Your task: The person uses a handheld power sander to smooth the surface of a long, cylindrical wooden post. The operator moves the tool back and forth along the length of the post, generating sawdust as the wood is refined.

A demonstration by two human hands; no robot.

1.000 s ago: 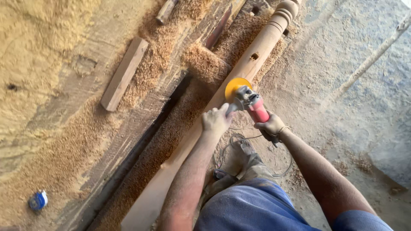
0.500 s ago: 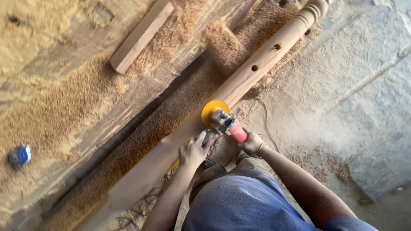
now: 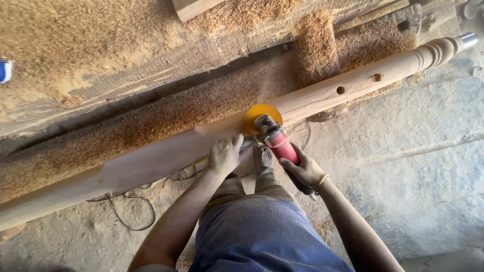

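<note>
Firmly, grinder (image 3: pixel 275 136) within both hands' fingers (image 3: pixel 295 163)

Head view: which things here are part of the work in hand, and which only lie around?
In use:
left hand
right hand
red grinder
yellow disc
wooden post

Lying about:
wood offcut
blue object
sawdust

Both arms extended forward, left hand (image 3: pixel 225 155) and right hand (image 3: pixel 304 171) in closed grip.
</note>
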